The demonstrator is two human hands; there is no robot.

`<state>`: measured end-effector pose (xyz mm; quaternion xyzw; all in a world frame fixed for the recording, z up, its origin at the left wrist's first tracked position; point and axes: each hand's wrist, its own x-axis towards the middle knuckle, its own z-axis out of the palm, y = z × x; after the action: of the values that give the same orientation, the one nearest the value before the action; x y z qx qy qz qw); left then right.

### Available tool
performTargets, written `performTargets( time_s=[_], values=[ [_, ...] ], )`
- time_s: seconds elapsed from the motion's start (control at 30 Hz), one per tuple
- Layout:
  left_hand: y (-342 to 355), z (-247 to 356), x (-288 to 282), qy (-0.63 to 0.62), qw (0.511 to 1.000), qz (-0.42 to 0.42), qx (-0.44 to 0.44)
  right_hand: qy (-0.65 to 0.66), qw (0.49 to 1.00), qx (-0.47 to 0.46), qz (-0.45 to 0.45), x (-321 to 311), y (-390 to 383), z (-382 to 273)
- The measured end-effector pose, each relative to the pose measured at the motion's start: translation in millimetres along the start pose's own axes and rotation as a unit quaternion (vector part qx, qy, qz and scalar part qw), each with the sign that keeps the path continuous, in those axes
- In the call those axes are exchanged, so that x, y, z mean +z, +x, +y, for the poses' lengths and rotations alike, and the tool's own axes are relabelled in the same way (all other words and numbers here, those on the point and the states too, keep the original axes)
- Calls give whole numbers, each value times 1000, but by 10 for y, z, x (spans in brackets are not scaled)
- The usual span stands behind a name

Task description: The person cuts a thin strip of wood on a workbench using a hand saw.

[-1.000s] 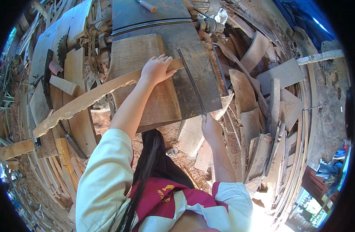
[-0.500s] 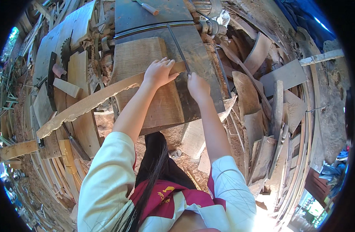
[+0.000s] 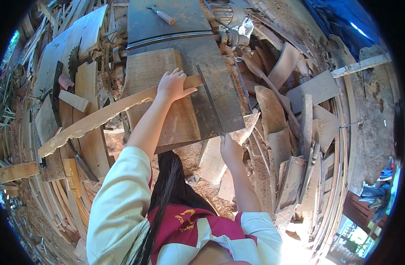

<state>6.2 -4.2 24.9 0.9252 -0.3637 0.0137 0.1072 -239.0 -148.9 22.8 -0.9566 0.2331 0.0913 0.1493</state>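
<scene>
Left hand clamped over wood strip near its right end, strip lying across thick board on tabletop. Right hand fisted round near end of thin dark rod, rod right by strip tip, can't tell if touching.

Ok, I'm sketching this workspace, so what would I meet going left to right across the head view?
Toothed disc → left hand → thin dark tool → right hand → grey flat board → blue cloth.
</scene>
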Motion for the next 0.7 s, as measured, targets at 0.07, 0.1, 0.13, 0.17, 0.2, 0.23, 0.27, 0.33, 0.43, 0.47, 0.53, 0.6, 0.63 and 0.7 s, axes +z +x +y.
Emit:
performTargets(
  time_s=[0.07,0.1,0.13,0.17,0.2,0.23,0.27,0.33,0.43,0.47,0.53,0.6,0.63,0.7],
  values=[
    [2,-25,83,3,999,34,4,-2,1000,-3,0,-32,-147,44],
    [5,-30,121,7,998,62,6,11,1000,-7,11,-37,-210,60],
    [7,-38,159,9,998,66,7,25,999,-13,22,-47,-279,73],
    [-1,-46,179,6,998,64,10,26,999,-16,25,-75,-357,79],
    [-6,-50,181,3,998,64,14,23,999,2,30,-137,-448,75],
    [-18,-57,186,5,998,67,12,21,999,20,35,-178,-517,78],
    [-31,-31,177,-1,997,73,11,21,999,19,38,-205,-587,109],
    [-49,-6,161,-5,997,79,10,43,997,8,62,-257,-679,165],
    [-47,86,115,-9,998,60,-24,62,996,14,59,-270,-619,234],
    [-36,93,93,-6,999,26,-36,63,996,16,59,-264,-583,237],
    [-36,109,109,-3,999,-9,-47,84,995,18,58,-240,-501,218],
    [-63,86,183,15,995,100,-17,127,990,9,57,-200,-423,147],
    [-74,67,218,17,995,97,-17,167,984,-1,57,-177,-382,116],
    [-84,90,220,14,991,130,-11,158,986,0,44,-107,-268,104]
  ],
)
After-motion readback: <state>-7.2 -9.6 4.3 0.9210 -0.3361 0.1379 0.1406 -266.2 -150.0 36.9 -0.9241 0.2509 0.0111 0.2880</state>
